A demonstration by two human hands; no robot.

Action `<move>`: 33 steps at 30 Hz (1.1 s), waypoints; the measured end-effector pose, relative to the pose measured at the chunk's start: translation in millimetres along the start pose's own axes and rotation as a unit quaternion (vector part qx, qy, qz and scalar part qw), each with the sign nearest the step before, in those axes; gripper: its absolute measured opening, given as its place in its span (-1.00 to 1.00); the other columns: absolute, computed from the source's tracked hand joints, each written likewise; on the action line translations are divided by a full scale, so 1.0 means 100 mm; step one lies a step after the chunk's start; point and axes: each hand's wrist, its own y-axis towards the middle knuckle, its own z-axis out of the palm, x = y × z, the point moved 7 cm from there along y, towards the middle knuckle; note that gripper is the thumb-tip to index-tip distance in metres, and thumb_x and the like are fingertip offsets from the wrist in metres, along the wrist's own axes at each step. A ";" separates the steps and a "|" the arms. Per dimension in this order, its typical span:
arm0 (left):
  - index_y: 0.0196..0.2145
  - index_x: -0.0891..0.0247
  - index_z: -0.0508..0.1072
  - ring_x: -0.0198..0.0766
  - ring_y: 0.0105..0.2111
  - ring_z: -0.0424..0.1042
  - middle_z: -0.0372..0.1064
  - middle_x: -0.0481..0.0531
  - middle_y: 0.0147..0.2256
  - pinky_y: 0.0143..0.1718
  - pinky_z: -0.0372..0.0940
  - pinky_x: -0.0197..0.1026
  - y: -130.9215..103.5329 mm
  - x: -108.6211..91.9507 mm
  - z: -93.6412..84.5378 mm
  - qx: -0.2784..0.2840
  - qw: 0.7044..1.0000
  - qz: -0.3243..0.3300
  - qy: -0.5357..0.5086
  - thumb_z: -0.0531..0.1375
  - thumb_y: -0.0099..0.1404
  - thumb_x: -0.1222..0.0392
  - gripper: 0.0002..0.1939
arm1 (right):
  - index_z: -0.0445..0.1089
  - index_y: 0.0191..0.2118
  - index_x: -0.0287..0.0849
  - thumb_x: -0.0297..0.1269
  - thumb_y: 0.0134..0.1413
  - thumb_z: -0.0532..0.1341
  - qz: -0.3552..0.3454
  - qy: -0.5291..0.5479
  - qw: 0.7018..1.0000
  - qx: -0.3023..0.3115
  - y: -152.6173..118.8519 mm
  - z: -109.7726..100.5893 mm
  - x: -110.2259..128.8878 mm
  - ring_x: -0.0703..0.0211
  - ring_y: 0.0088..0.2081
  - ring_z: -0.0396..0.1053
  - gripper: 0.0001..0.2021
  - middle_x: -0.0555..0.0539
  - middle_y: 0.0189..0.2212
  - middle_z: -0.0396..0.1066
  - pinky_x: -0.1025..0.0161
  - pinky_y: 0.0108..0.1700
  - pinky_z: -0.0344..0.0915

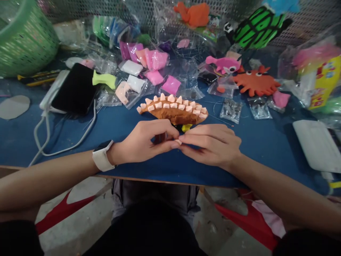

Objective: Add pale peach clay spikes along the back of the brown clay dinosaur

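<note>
My left hand (149,139) and my right hand (213,145) meet fingertip to fingertip near the table's front edge. Between them is a small pale pink piece of clay (178,142), pinched by the thumb and fingers of my left hand and touched by the fingertips of my right. Just beyond my hands stands a brown clay figure (173,114) with two rows of pale pink spikes along its curved back. A yellow part (187,127) and a dark part show at its base, partly hidden behind my fingers.
On the blue table (128,129), a black phone (76,89) and a white cable (85,138) lie left. Behind are bagged pink clay pieces (156,59), an orange crab (257,82), a green turtle (257,28) and a green basket (26,39). A white device (317,145) lies right.
</note>
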 end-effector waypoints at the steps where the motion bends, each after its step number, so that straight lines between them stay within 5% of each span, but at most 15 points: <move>1: -0.17 0.28 0.60 -0.45 -0.43 0.46 0.56 -0.06 -0.36 -0.39 0.32 -0.39 0.03 0.00 -0.01 -0.012 1.000 -0.018 -0.014 0.38 0.59 0.15 -0.83 | 0.60 -0.04 -0.07 -0.34 0.38 0.51 0.004 -0.006 1.000 -0.009 0.01 -0.01 0.00 0.31 -0.36 0.70 -0.86 0.07 -0.26 0.77 0.39 -0.27 0.63; 10: -0.23 0.29 0.61 -0.45 -0.47 0.37 0.55 -0.03 -0.38 -0.46 0.26 -0.38 0.28 0.10 0.11 -0.018 0.984 -0.093 -0.154 0.44 0.53 -0.09 -0.63 | 0.66 0.00 -0.01 -0.37 0.33 0.54 -0.004 -0.076 0.995 -0.071 -0.02 -0.14 -0.13 0.24 -0.38 0.72 -0.80 0.11 -0.30 0.78 0.38 -0.31 0.63; 15: -0.11 0.32 0.67 -0.46 -0.49 0.35 0.56 0.01 -0.36 -0.48 0.25 -0.37 0.12 0.19 0.17 -0.037 0.954 -0.145 -0.258 0.40 0.57 -0.09 -0.64 | 0.66 0.06 0.01 -0.33 0.38 0.51 -0.003 -0.020 1.000 -0.024 -0.02 -0.10 -0.16 0.24 -0.40 0.70 -0.79 0.08 -0.26 0.79 0.35 -0.29 0.66; 20: -0.09 0.32 0.65 -0.47 -0.55 0.29 0.44 -0.09 -0.46 -0.56 0.20 -0.36 0.03 0.24 0.28 0.010 0.903 -0.234 -0.360 0.50 0.46 -0.13 -0.59 | 0.67 0.14 0.07 -0.31 0.41 0.48 0.005 0.008 1.000 0.014 -0.01 -0.04 -0.17 0.23 -0.38 0.71 -0.74 0.07 -0.23 0.80 0.33 -0.32 0.66; 27: -0.25 0.33 0.61 -0.47 -0.46 0.26 0.36 -0.14 -0.45 -0.44 0.22 -0.37 0.06 0.30 0.32 0.011 0.891 -0.236 -0.389 0.69 0.19 -0.04 -0.53 | 0.69 0.02 0.03 -0.30 0.37 0.53 0.009 0.003 1.000 0.003 -0.02 -0.06 -0.11 0.25 -0.43 0.64 -0.82 0.08 -0.25 0.77 0.30 -0.39 0.61; 33: -0.22 0.34 0.62 -0.47 -0.46 0.28 0.38 -0.13 -0.44 -0.42 0.23 -0.36 0.06 0.26 0.34 0.027 0.891 -0.227 -0.393 0.63 0.29 -0.01 -0.59 | 0.71 -0.03 0.01 -0.26 0.43 0.49 0.027 -0.001 1.000 0.001 -0.07 -0.07 -0.13 0.36 -0.44 0.52 -0.93 0.09 -0.32 0.66 0.37 -0.39 0.48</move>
